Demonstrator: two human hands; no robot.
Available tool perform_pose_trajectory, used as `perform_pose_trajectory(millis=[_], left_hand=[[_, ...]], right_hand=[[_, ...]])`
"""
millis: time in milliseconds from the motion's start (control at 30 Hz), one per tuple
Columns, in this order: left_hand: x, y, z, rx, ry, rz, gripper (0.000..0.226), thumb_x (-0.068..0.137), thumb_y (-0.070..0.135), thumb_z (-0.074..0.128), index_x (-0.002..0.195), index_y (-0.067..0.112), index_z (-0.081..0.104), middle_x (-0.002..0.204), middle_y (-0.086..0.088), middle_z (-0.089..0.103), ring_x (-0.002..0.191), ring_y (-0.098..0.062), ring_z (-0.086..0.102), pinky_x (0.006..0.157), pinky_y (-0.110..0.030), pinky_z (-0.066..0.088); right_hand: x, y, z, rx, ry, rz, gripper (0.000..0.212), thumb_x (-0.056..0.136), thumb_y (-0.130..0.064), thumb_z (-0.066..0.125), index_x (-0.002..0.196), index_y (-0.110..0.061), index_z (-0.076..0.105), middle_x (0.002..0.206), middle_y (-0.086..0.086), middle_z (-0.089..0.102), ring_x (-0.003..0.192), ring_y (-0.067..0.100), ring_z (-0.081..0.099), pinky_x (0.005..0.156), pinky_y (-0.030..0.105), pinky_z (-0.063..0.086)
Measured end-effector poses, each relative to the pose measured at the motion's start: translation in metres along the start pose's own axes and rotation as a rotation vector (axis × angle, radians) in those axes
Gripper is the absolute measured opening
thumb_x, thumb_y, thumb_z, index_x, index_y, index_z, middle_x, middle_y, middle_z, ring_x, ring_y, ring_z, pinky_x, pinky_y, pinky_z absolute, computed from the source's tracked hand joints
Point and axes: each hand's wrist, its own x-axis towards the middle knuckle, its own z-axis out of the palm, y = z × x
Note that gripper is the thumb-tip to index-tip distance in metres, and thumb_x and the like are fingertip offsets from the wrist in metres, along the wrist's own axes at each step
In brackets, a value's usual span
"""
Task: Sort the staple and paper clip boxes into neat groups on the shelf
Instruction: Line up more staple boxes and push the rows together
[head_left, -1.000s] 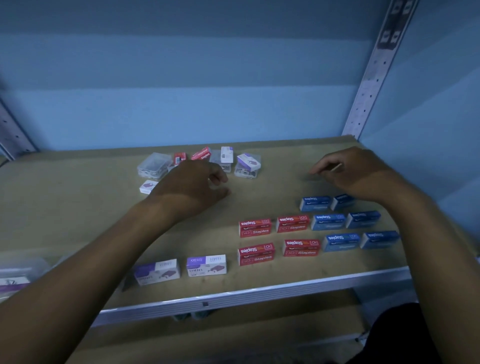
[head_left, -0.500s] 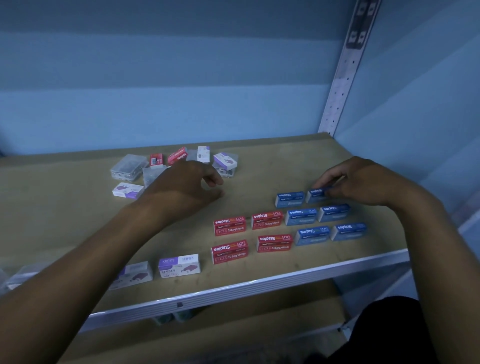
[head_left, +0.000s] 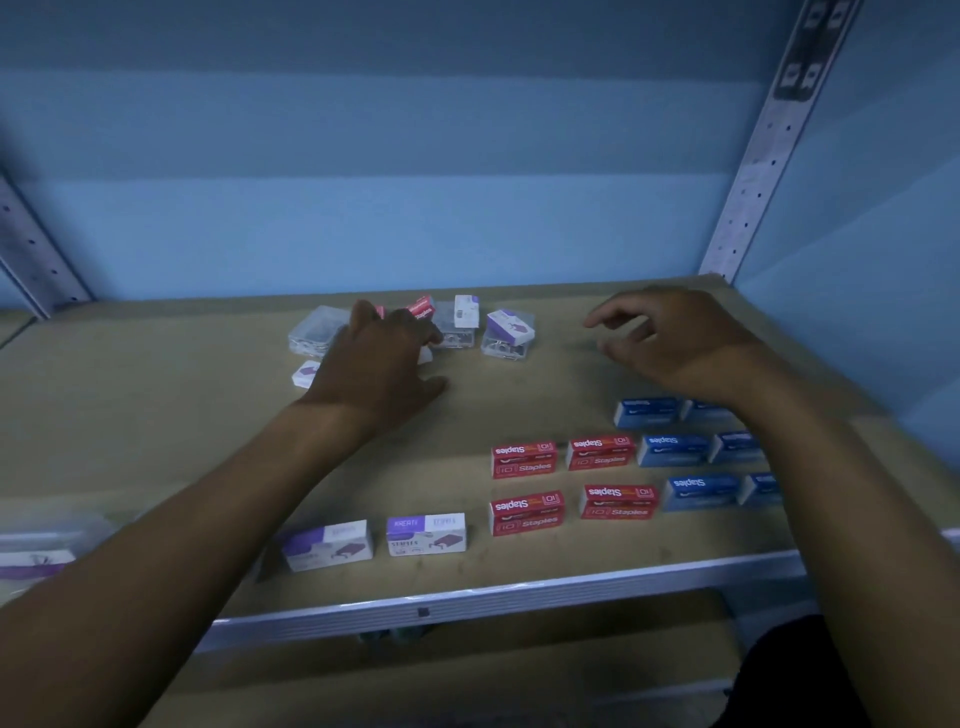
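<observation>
Head view: the shelf (head_left: 156, 415) is seen from above, and clock directions are taken on it, with 12 o'clock at the back wall. Toward 4 o'clock the sorted rows are laid out: four red staple boxes (head_left: 524, 460) in two rows, and just beside them, at 3 o'clock, six blue staple boxes (head_left: 673, 450) in three rows, partly covered by the right forearm. At 6 o'clock, near the front edge, two purple-and-white staple boxes (head_left: 426, 534) are set side by side.

At 12 o'clock an unsorted cluster remains: clear paper clip boxes (head_left: 506, 335), a small red box (head_left: 422, 307) and a white box (head_left: 466, 310) standing on end. The left hand (head_left: 376, 364) is laid over this cluster, fingers reaching into it; whether anything is gripped cannot be told, since the fingertips are hidden or blurred. The right hand (head_left: 670, 338) is held above bare shelf at 2 o'clock, its grip loosely open and empty.

Judged from this, a box is about to be drawn from the cluster. The clear boxes are crowded and one is overlaid by a purple card, so a neighbour could be dragged or tipped, and a lid popped if it is squeezed. The right forearm, passing low over the blue rows, could knock them out of line.
</observation>
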Motion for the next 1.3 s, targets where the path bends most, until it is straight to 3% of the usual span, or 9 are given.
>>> perform_pose_trajectory(millis=[167, 300, 400, 533, 700, 833, 933, 1067, 1300], left_hand=[[0.01, -0.009, 0.002, 0.124, -0.027, -0.013, 0.068, 0.083, 0.052, 0.064, 0.14, 0.023, 0.044, 0.134, -0.006, 0.054, 0.124, -0.035, 0.037, 0.099, -0.044, 0.037], [0.018, -0.014, 0.003, 0.184, -0.088, -0.031, 0.069, 0.082, 0.06, 0.061, 0.14, 0.027, 0.044, 0.134, -0.007, 0.055, 0.127, -0.035, 0.036, 0.1, -0.046, 0.035], [0.02, -0.015, 0.004, 0.195, -0.104, -0.023, 0.061, 0.083, 0.06, 0.06, 0.134, 0.029, 0.049, 0.129, -0.006, 0.06, 0.126, -0.034, 0.036, 0.099, -0.045, 0.035], [0.02, -0.015, 0.002, 0.22, -0.099, -0.001, 0.053, 0.084, 0.057, 0.061, 0.128, 0.029, 0.054, 0.123, -0.005, 0.064, 0.124, -0.032, 0.037, 0.096, -0.043, 0.036], [0.02, -0.012, -0.002, 0.181, -0.04, 0.034, 0.032, 0.083, 0.045, 0.067, 0.109, 0.026, 0.063, 0.113, -0.001, 0.068, 0.116, -0.027, 0.04, 0.091, -0.041, 0.035], [0.02, -0.011, -0.003, 0.204, -0.039, 0.058, 0.037, 0.081, 0.048, 0.069, 0.107, 0.023, 0.067, 0.113, -0.003, 0.07, 0.115, -0.027, 0.043, 0.091, -0.041, 0.038], [0.019, -0.011, -0.004, 0.228, -0.023, 0.082, 0.039, 0.08, 0.05, 0.069, 0.108, 0.022, 0.07, 0.112, -0.004, 0.071, 0.115, -0.027, 0.047, 0.093, -0.039, 0.038], [0.016, -0.012, -0.009, 0.168, -0.01, 0.099, 0.035, 0.08, 0.052, 0.067, 0.104, 0.027, 0.072, 0.106, 0.001, 0.072, 0.113, -0.022, 0.05, 0.094, -0.036, 0.037], [0.002, -0.013, -0.019, 0.029, -0.063, 0.142, 0.031, 0.079, 0.049, 0.071, 0.103, 0.031, 0.073, 0.102, 0.013, 0.072, 0.105, -0.015, 0.056, 0.081, -0.027, 0.041]], right_hand=[[0.021, -0.029, 0.033, -0.041, -0.052, -0.081, 0.044, 0.091, -0.028, 0.067, 0.134, -0.032, 0.06, 0.133, -0.001, 0.057, 0.109, 0.013, 0.052, 0.092, 0.028, 0.041], [0.032, -0.036, 0.053, -0.088, -0.073, -0.098, 0.049, 0.089, -0.035, 0.062, 0.137, -0.036, 0.055, 0.133, 0.004, 0.055, 0.125, 0.023, 0.052, 0.1, 0.033, 0.043], [0.037, -0.035, 0.061, -0.11, -0.097, -0.083, 0.051, 0.088, -0.036, 0.059, 0.139, -0.037, 0.053, 0.132, 0.005, 0.055, 0.122, 0.025, 0.052, 0.1, 0.039, 0.046], [0.041, -0.034, 0.067, -0.132, -0.064, -0.083, 0.043, 0.09, -0.03, 0.063, 0.132, -0.034, 0.06, 0.128, 0.007, 0.058, 0.116, 0.027, 0.055, 0.09, 0.032, 0.043], [0.04, -0.039, 0.07, -0.042, 0.044, -0.061, 0.021, 0.082, -0.026, 0.07, 0.103, -0.027, 0.072, 0.11, -0.001, 0.069, 0.1, 0.02, 0.062, 0.083, 0.035, 0.053], [0.04, -0.04, 0.069, 0.0, 0.126, -0.011, 0.008, 0.081, -0.014, 0.068, 0.08, -0.022, 0.07, 0.084, -0.01, 0.068, 0.085, 0.014, 0.065, 0.07, 0.029, 0.053], [0.039, -0.04, 0.068, 0.068, 0.108, 0.03, 0.014, 0.078, -0.012, 0.071, 0.086, -0.024, 0.069, 0.089, -0.003, 0.071, 0.086, 0.017, 0.066, 0.072, 0.032, 0.056], [0.035, -0.042, 0.07, 0.024, 0.034, 0.012, 0.016, 0.081, -0.027, 0.077, 0.095, -0.027, 0.07, 0.095, -0.004, 0.067, 0.093, 0.018, 0.062, 0.075, 0.032, 0.052], [0.032, -0.045, 0.068, 0.048, -0.01, 0.02, 0.016, 0.08, -0.015, 0.076, 0.094, -0.022, 0.076, 0.093, 0.001, 0.073, 0.091, 0.017, 0.066, 0.076, 0.031, 0.052]])
